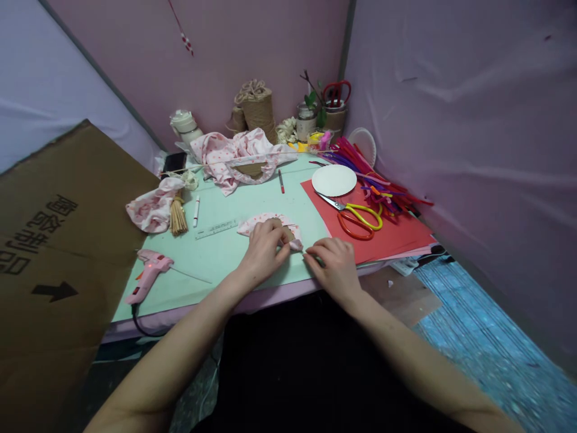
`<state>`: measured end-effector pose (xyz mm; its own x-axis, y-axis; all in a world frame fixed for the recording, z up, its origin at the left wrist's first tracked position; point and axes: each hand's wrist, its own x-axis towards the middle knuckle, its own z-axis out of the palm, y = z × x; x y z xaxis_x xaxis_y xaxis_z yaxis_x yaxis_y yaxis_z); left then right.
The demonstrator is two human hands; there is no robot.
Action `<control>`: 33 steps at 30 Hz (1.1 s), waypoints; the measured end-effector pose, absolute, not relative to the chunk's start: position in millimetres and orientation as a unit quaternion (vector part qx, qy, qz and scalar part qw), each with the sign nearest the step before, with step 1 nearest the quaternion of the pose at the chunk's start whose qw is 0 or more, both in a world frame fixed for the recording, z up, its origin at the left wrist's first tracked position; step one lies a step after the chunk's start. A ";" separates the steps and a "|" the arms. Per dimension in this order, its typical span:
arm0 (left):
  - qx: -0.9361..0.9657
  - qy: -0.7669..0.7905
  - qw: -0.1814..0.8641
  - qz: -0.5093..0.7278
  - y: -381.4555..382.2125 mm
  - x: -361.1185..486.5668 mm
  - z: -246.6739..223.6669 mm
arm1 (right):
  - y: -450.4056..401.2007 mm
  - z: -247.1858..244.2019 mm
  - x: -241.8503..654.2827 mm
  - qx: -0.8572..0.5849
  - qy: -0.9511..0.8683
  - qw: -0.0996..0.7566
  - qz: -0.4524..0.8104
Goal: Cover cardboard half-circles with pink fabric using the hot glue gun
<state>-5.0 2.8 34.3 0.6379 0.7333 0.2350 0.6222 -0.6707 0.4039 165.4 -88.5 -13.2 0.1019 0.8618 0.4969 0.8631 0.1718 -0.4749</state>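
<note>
Blk top [279, 367] nearest; red-flecked pink cloth [247, 225] w/ brn cardboard [289, 234] beyond.

2 hands [262, 251], 3 pink cloths [247, 227], 1 glue gun [149, 275], 1 ruler [215, 229], 2 pens [196, 211], 2 scissors [341, 207], 2 white discs [334, 180], 2 twine spools [260, 113], 1 phone [174, 163], 1 bottle [186, 125], 1 carton [54, 240], 1 stick bundle [178, 218]. Pipe cleaners [349, 154]: many, overlapping, can't count.

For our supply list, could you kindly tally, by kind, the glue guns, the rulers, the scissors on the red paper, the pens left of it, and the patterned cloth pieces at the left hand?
Glue gun: 1
Ruler: 1
Scissors: 1
Pens: 2
Patterned cloth piece: 1
Total: 6
</note>
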 end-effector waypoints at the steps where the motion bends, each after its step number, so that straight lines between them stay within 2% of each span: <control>1: 0.894 0.378 0.142 0.195 2.8 -5.7 32.8 | -90.1 -14.8 160.5 -0.649 -0.667 0.365 -0.007; 15: 0.896 0.355 0.166 0.210 6.9 -3.8 24.4 | -73.6 -20.6 145.3 -0.670 -0.640 0.375 0.013; 26: 0.942 0.316 0.077 0.083 32.7 19.5 19.0 | -67.0 -17.6 143.3 -0.705 -0.625 0.333 0.023; 33: 0.953 0.299 0.040 0.040 38.3 26.0 27.2 | -58.3 -15.3 141.6 -0.729 -0.587 0.348 0.045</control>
<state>26.0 38.3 27.2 0.8179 0.5730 0.0519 0.5667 -0.8180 0.0991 141.6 -58.3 -15.3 0.3056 0.8882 0.3431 0.8248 -0.0670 -0.5614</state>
